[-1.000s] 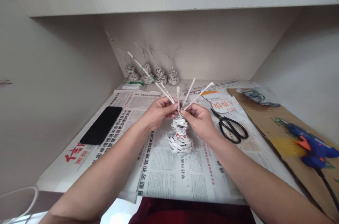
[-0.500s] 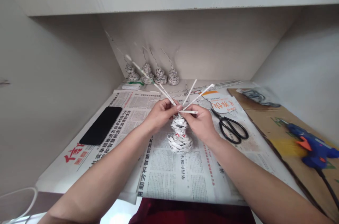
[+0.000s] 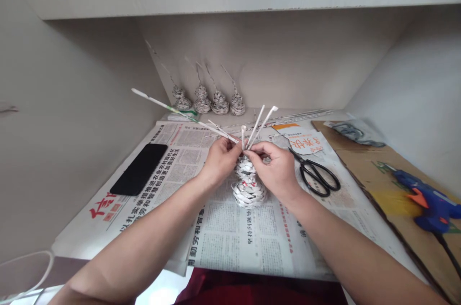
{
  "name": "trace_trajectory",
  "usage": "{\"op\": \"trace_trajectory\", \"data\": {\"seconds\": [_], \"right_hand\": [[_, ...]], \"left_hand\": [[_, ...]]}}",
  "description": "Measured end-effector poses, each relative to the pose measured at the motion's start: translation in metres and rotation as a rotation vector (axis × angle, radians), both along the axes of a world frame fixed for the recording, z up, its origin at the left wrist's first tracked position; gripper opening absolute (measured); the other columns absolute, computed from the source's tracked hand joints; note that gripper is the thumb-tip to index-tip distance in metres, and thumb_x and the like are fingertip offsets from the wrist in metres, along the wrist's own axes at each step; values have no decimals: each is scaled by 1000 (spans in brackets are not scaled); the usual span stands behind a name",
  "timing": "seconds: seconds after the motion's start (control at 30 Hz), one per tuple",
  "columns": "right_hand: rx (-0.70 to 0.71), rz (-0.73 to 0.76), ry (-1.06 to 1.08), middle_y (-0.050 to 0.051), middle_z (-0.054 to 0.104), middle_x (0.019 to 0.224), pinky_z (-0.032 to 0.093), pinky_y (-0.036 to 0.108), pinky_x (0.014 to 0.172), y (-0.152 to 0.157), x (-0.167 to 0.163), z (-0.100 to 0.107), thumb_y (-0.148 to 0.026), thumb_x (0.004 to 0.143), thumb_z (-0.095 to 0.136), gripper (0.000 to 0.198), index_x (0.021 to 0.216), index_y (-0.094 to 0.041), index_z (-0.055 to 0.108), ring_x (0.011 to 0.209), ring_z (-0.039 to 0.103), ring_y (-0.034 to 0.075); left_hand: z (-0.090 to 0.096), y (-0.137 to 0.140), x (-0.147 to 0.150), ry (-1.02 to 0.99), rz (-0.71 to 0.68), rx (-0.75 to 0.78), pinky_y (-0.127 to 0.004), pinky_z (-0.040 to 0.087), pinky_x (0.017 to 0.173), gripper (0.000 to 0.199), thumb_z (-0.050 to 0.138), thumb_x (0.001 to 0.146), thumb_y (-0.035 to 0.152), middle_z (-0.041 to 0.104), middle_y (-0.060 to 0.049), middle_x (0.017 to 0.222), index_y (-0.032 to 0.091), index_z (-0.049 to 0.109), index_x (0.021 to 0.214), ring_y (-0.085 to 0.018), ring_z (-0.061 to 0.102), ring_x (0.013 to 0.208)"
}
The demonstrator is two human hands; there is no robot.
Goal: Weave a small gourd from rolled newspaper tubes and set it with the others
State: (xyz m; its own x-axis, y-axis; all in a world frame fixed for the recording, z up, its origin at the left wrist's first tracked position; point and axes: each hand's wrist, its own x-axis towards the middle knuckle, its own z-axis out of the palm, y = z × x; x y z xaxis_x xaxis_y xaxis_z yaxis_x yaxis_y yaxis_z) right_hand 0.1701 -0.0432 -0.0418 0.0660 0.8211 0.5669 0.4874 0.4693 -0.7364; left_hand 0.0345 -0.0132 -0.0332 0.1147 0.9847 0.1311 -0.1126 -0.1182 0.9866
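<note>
A gourd-shaped weave of rolled newspaper (image 3: pixel 248 192) stands on the newspaper sheets in front of me, its narrow top between my hands. My left hand (image 3: pixel 222 158) pinches paper tubes at the left of that top; one long white paper tube (image 3: pixel 162 104) slants up and left from its fingers. My right hand (image 3: pixel 275 165) is closed at the right of the top, thumb and forefinger pressed at the base of the short paper tubes (image 3: pixel 256 125) that stick upward. The fingertips partly hide where the tubes cross.
Black-handled scissors (image 3: pixel 317 175) lie right of my hand, beside a torn printed card (image 3: pixel 304 143). A blue glue gun (image 3: pixel 430 199) rests on cardboard (image 3: pixel 355 163). A black phone (image 3: pixel 139 169) is at left. Several finished woven gourds (image 3: pixel 219 103) line the back wall, near long paper rods (image 3: pixel 302 115).
The long tube has swung lower to the left. A short tube that lay flat across my right fingers now stands upright, and the other short tubes are steeper.
</note>
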Motion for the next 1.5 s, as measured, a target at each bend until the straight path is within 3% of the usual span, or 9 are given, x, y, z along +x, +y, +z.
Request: {"op": "trace_trajectory", "data": {"seconds": [0.3, 0.47, 0.6, 0.8, 1.13, 1.3, 1.5], "right_hand": [[125, -71, -171, 0, 66, 72, 48, 28, 66, 0, 2, 3, -21, 79, 65, 6, 73, -22, 63, 64, 61, 15], [129, -123, -175, 1, 66, 70, 47, 28, 65, 1, 2, 1, -23, 79, 65, 11, 70, -23, 58, 65, 61, 16], [209, -182, -245, 2, 66, 71, 46, 29, 64, 0, 2, -1, -26, 83, 60, 10, 74, -23, 57, 65, 60, 17], [234, -238, -303, 1, 65, 67, 45, 29, 65, -1, -1, -3, -26, 85, 58, 11, 76, -24, 54, 62, 60, 17], [249, -193, -359, 3, 67, 77, 46, 29, 69, -2, 0, -6, -23, 87, 56, 6, 81, -23, 55, 70, 62, 17], [197, -232, -308, 1, 64, 68, 45, 29, 64, 0, 1, -4, -25, 84, 58, 10, 75, -23, 53, 63, 61, 17], [141, -256, -154, 1, 64, 65, 46, 29, 60, 2, 3, -1, -28, 80, 62, 14, 71, -24, 52, 57, 59, 16]], "left_hand": [[-1, 0, -1, 39, -27, 12, -24, 41, 62, 19, 67, 79, 31, 63, -3, 70, 13, 63, 75, -12, 53, 64], [2, 0, -3, 25, -84, 0, -23, 37, 55, 22, 67, 78, 32, 59, -1, 60, 13, 63, 69, -10, 48, 56], [5, -2, -2, -47, -114, -20, -23, 42, 59, 21, 67, 79, 32, 60, -1, 61, 13, 63, 71, -12, 53, 59], [0, -6, 2, -70, -23, 12, -22, 43, 61, 24, 68, 79, 36, 62, 0, 65, 14, 61, 75, -12, 55, 62], [-2, -6, 8, -312, -50, -183, -25, 46, 59, 28, 76, 70, 35, 62, 1, 61, 13, 60, 75, -12, 57, 57], [1, -7, 7, -394, -76, -293, -27, 50, 64, 29, 83, 61, 26, 65, 1, 61, 14, 62, 78, -13, 61, 57], [7, -4, 1, -313, -148, -378, -25, 47, 56, 34, 81, 59, 13, 67, -1, 63, 15, 67, 89, -13, 61, 55]]}}
